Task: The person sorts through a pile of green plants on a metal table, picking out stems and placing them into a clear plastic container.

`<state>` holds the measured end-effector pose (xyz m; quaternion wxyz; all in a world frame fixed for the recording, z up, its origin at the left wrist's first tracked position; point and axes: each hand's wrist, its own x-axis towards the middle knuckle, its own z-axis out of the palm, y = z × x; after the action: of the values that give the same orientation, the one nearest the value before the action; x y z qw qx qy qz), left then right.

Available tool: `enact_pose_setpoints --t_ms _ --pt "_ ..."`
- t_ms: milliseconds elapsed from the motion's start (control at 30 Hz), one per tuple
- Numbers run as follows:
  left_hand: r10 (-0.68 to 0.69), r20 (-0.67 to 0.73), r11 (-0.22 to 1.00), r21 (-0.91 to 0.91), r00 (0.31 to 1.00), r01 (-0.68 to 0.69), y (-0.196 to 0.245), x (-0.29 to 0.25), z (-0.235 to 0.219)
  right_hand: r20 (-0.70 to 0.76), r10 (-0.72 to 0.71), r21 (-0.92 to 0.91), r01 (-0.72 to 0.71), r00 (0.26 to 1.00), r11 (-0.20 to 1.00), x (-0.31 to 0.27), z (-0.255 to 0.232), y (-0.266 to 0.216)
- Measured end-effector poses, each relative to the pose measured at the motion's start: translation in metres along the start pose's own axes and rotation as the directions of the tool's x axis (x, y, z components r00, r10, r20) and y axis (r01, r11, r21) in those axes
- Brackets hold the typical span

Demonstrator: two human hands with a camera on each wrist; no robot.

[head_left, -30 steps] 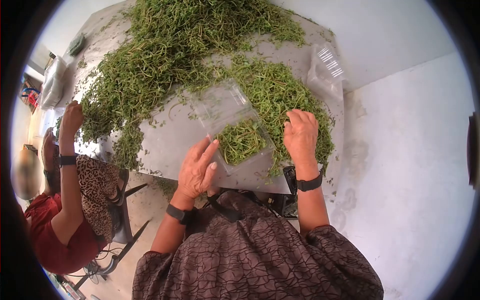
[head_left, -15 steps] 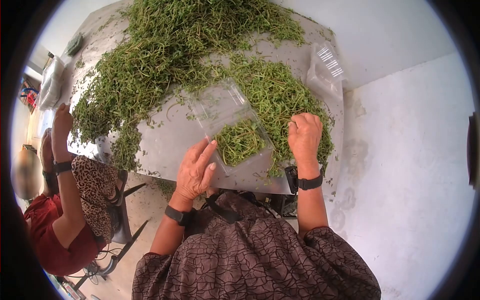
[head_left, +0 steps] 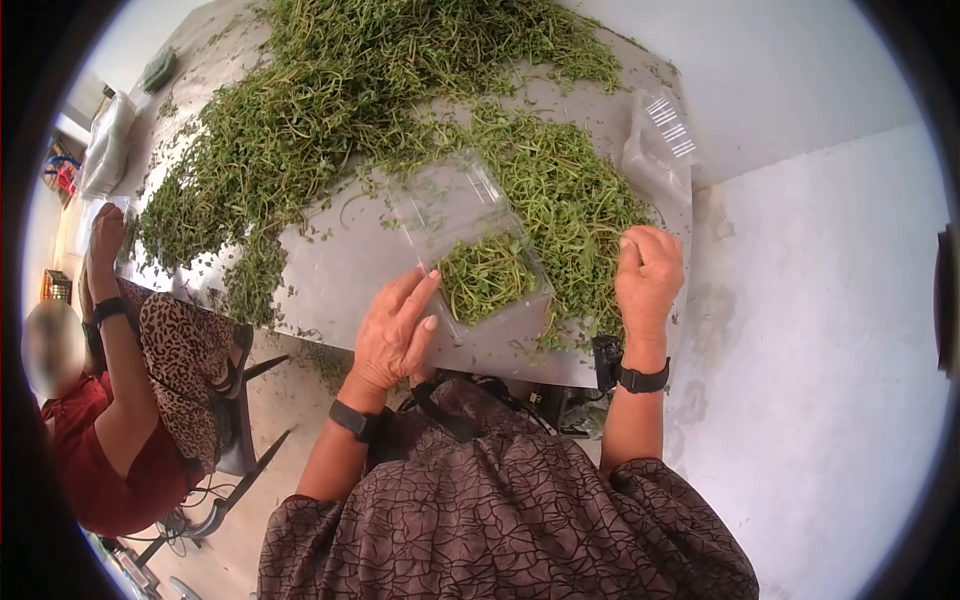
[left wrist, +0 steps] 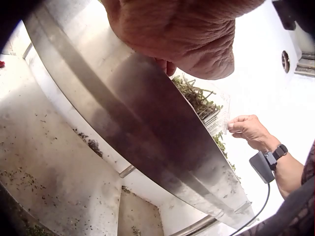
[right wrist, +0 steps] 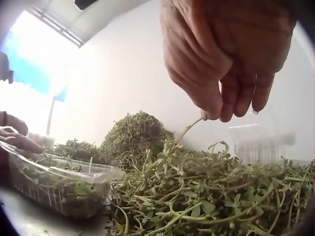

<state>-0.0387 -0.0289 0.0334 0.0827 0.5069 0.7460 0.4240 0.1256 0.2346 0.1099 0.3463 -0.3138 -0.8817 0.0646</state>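
**Herb packing at a steel table: clear tray part filled, one sprig in the pick**

Progress. The clamshell tray lies open near the table's front edge, at about 6 o'clock of the table top. Its near half holds a shallow bed of sprigs; its hinged lid, folded back toward 11 o'clock, holds next to nothing. By the look of it the tray is roughly half packed, with filling and closing left to do. The bulk stock is barely dented.

Hands. The left hand rests at the tray's 8 o'clock corner, fingers straight and together, tips touching the rim and steadying it. The right hand sits at the tray's 3 o'clock, fingers curled, thumb and forefinger pinching the tip of a single sprig that rises from the loose herbs below.

Materials.
- Herbs: thin wiry pale-green stems with small fleshy oval leaves, tangled and springy.
- Tray: thin clear plastic, ribbed walls, rounded corners.
- Table: brushed steel, matte grey, littered with leaf crumbs.
- Main heap: a broad mound from 10 to 1 o'clock.
- Spare clear trays, stacked at 2 o'clock.
- A second person's arm at the 9 o'clock edge.
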Motion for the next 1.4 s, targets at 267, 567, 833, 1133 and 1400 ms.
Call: enact_pose_setpoints --t_ms 267,567,833,1133,1400 --pt "0.025 -0.012 0.999 0.034 1.000 -0.024 -0.002 -0.001 0.002 -0.049 -0.045 -0.027 0.043 0.998 0.999 0.006 -0.003 -0.007" --pt "0.021 -0.024 1.000 0.023 0.999 -0.020 -0.002 0.000 0.002 -0.203 -0.004 0.077 0.020 0.979 0.997 0.015 -0.016 -0.016" --pt "0.035 -0.017 0.999 0.022 0.999 -0.035 -0.003 -0.002 0.001 -0.088 0.154 0.311 -0.119 0.984 0.943 0.010 -0.019 -0.033" --pt "0.013 -0.024 1.000 -0.004 1.000 -0.013 -0.003 -0.002 0.000 0.145 -0.173 0.455 0.090 0.974 0.886 0.003 0.005 -0.067" --pt "-0.003 -0.036 1.000 -0.008 0.999 0.003 -0.001 -0.002 0.000 0.209 -0.231 0.600 0.062 0.950 0.798 0.001 0.018 -0.083"
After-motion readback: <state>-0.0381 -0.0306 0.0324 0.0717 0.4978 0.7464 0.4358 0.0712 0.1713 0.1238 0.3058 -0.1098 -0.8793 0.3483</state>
